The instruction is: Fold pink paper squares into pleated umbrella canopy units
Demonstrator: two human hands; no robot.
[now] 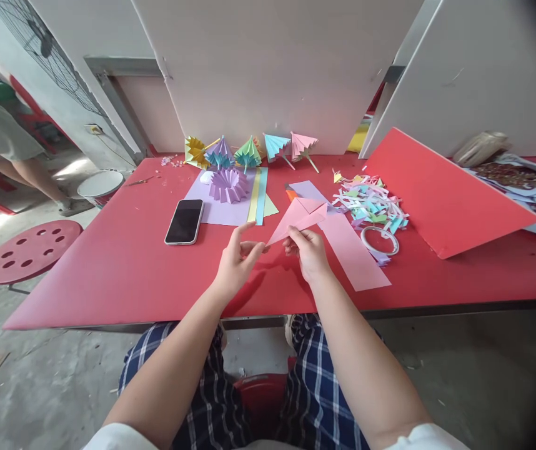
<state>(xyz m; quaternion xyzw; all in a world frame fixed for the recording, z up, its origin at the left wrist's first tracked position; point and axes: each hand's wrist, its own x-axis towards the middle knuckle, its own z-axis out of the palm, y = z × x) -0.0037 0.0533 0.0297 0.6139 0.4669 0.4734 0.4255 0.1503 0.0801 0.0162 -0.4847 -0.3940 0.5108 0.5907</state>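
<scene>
Both of my hands hold a folded pink paper (300,217) above the red table (122,262). My left hand (237,259) pinches its pointed lower tip with fingers closed. My right hand (309,251) grips the paper's lower edge from beneath. The paper is folded into a long triangular shape that widens away from me. A pink paper strip (353,253) lies flat on the table just right of my right hand.
A black phone (184,221) lies left of a purple sheet (221,209) with a pleated purple paper piece (228,185). Several paper umbrellas (249,152) line the back. Paper scraps (371,203), a tape ring (379,240), a tilted red board (441,187), a red stool (29,250). A person stands far left.
</scene>
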